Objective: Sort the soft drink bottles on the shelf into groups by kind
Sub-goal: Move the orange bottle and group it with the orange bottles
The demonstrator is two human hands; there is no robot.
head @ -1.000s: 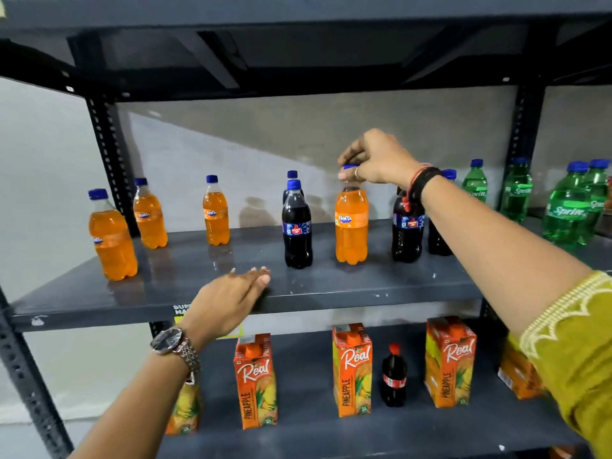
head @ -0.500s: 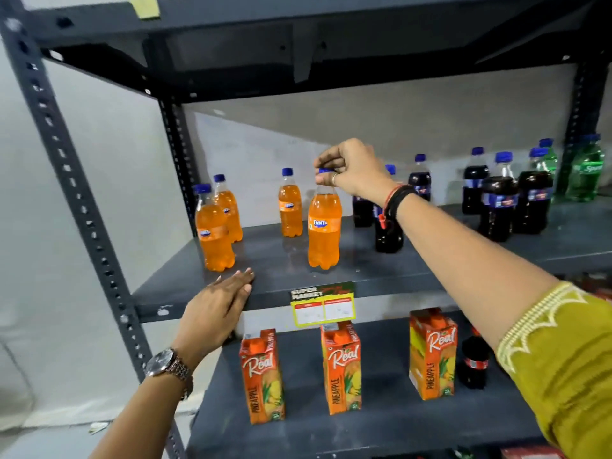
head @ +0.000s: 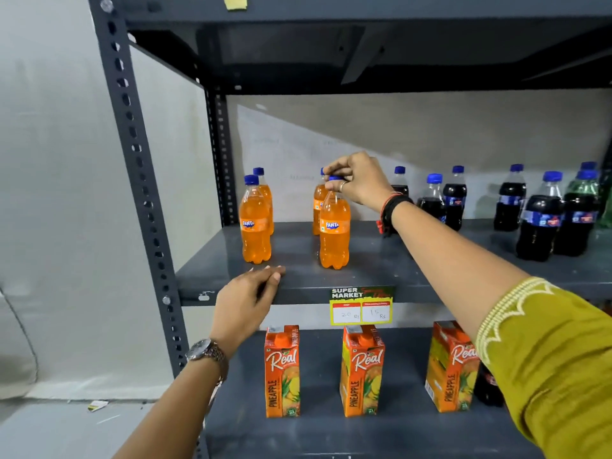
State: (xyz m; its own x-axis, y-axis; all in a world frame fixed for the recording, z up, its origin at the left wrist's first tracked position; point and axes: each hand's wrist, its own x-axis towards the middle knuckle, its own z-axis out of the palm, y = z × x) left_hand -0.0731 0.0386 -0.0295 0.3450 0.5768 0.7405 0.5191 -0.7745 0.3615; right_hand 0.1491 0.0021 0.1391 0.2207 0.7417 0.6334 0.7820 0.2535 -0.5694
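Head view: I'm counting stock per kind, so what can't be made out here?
- Green bottle: hidden behind the cola bottles and cut by the right edge; count unclear.
- Rear Fanta: mostly hidden by the Fanta under the right hand.
- Small dark bottle: hidden by the sleeve.

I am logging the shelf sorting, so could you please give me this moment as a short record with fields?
right hand: right hand pinches the blue cap of a Fanta bottle standing on the shelf
left hand: left hand open, resting on the shelf's front edge
orange group: four orange bottles at the left end
dark group: cola bottles to the right
below: pineapple juice cartons
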